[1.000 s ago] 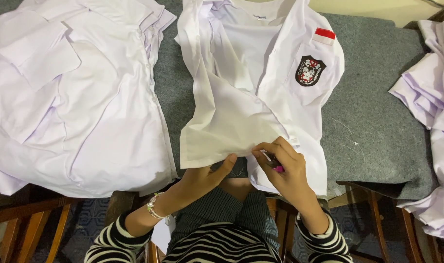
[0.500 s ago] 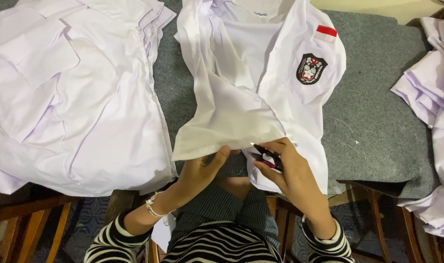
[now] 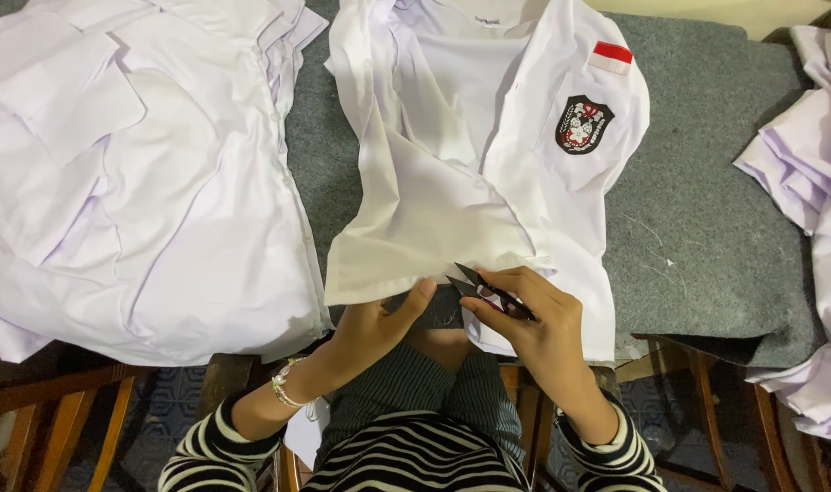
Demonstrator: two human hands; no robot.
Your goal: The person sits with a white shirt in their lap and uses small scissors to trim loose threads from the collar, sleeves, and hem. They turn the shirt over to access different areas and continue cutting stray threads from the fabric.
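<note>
White cotton school shirt (image 3: 488, 182) with a black shield-shaped crest patch (image 3: 584, 124) and a small red-and-white flag patch (image 3: 611, 56) on its chest is spread open on the grey felt-covered table (image 3: 707, 219), collar pointing away from the person, bottom hem hanging right at the near edge. One front panel is flipped over so the inside shows.

Left hand (image 3: 374, 328) is mostly open, fingers loosely curled, thumb up and pressing on the lower hem of that flipped panel, so it's pinching the cloth edge lightly rather than clutching it. There's a beaded bracelet (image 3: 286, 390) on that wrist.

Right hand (image 3: 534, 314) is closed around a pair of small black thread snips (image 3: 488, 287), fingers wrapped over the handle. The pointed blades stick out toward the left hand and look slightly apart, tips sitting just beside the hem between the two hands. Can't tell if they're actually touching a thread.

Off to the left there's a big pile of plain white shirts (image 3: 133, 173), and another heap of white garments (image 3: 811, 210) at the right edge, draping off the table. Black-and-white striped sleeves (image 3: 215, 446) at the bottom, wooden chair frames (image 3: 60, 401) under the table.
</note>
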